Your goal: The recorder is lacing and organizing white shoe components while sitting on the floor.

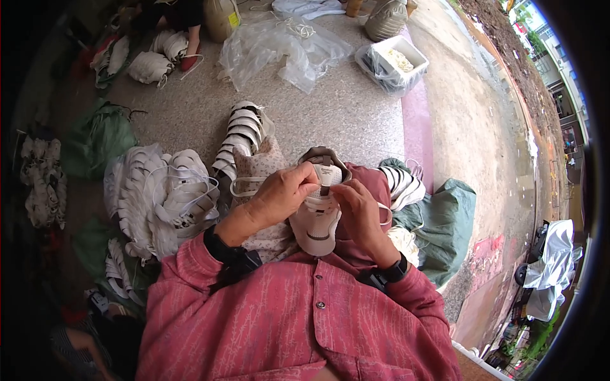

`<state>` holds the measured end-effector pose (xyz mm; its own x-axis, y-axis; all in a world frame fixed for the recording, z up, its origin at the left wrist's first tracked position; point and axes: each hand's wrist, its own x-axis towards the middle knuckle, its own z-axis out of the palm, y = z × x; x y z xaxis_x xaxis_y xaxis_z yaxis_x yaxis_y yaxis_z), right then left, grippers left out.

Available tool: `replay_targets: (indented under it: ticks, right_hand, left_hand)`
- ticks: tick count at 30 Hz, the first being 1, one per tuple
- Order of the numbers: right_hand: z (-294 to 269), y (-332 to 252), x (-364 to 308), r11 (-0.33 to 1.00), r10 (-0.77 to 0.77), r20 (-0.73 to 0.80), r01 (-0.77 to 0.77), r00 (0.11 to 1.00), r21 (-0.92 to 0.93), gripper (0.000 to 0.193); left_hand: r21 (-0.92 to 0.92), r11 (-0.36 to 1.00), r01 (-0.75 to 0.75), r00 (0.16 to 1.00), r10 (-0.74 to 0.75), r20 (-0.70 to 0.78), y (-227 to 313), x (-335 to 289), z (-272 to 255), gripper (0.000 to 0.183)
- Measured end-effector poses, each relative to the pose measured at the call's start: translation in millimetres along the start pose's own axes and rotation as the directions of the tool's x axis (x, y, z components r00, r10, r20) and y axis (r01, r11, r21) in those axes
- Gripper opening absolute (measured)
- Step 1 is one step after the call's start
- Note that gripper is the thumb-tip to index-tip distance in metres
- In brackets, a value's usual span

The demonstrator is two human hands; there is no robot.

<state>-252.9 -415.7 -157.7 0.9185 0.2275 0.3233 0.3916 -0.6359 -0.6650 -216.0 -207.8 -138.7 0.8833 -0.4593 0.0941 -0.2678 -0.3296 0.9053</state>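
A white and beige sneaker (316,232) rests upright on my lap, its toe pointing toward me and its brown-lined collar facing away. My left hand (283,193) is closed in a pinch at the left of the tongue. On the other side, my right hand (361,213) pinches close to the eyelets, just below the tongue. A white shoelace (238,193) loops out past my left fingers, and more of it curves beside my right hand. My fingertips cover the exact spot where each hand grips the lace.
Stacked white shoe parts (238,136) lie ahead, with bundled shoes (184,190) at left. Green sacks (451,219) flank me. Farther off are a clear plastic sheet (279,47) and a plastic-lined white box (406,70). Another person's hand (192,49) works among shoes at far left.
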Motion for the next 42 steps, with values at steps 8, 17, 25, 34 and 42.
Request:
replay_targets:
  ticks: [8, 17, 25, 34, 42]
  right_hand:
    - [-2.8, -4.6, 20.0, 0.987, -0.037, 0.110, 0.054, 0.993, -0.154, 0.017]
    - [-9.0, 6.0, 22.6, 0.989, -0.120, 0.124, 0.130, 0.985, -0.072, 0.020]
    - [-7.5, 9.6, 24.7, 1.000, -0.015, 0.167, 0.014, 0.986, 0.005, 0.022]
    - [-18.8, -22.3, 35.8, 0.909, -0.240, 0.372, 0.073, 0.897, 0.411, 0.021]
    - [-73.1, -30.2, 28.0, 0.570, 0.297, 0.545, -0.603, 0.784, 0.557, 0.011]
  left_hand:
    - [0.081, 0.995, 0.052, 0.997, -0.056, 0.050, 5.3, 4.4, -6.8, 0.011]
    - [0.117, 0.988, -0.104, 0.991, 0.113, -0.073, -6.7, 0.9, 8.1, 0.009]
    - [0.270, 0.956, -0.118, 0.986, 0.145, -0.084, -9.9, 0.8, 18.3, 0.011]
    - [-0.065, 0.990, -0.123, 0.986, 0.114, -0.122, 40.0, -18.5, -46.9, 0.005]
    - [-0.023, 0.999, -0.036, 0.992, 0.033, -0.120, 24.1, -16.0, -26.3, 0.016]
